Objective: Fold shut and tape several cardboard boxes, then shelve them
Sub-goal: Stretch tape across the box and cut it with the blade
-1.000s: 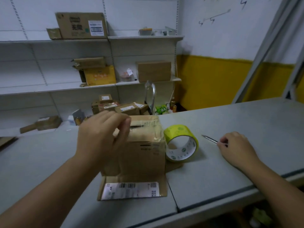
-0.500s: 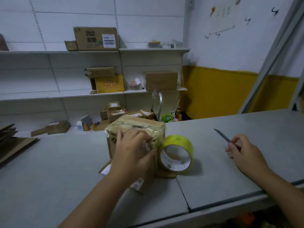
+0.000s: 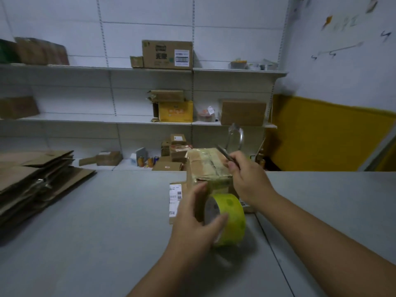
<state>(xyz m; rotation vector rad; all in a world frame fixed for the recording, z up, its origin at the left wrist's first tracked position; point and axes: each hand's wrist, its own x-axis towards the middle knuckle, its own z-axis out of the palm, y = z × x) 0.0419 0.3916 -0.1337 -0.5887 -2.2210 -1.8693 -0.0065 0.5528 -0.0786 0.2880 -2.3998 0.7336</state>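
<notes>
A small cardboard box (image 3: 205, 165) with clear tape across its top stands on the grey table (image 3: 107, 221). It rests on a flat cardboard piece with a white label (image 3: 175, 197). My left hand (image 3: 196, 224) grips a yellow-green tape roll (image 3: 230, 217) just in front of the box, thumb on the roll's side. My right hand (image 3: 246, 179) holds a thin metal blade (image 3: 224, 152) over the box's right top edge. The box's lower front is hidden by my left hand and the roll.
A stack of flattened cardboard (image 3: 32, 181) lies at the table's left. White wall shelves (image 3: 128, 120) behind carry several boxes, among them a yellow one (image 3: 175, 111) and a brown one (image 3: 243, 112). More small parcels (image 3: 173, 151) sit on the lowest shelf.
My left hand left the box front and took hold of the tape roll. My right hand rose from the table with the blade and came over the box. The view swung left.
</notes>
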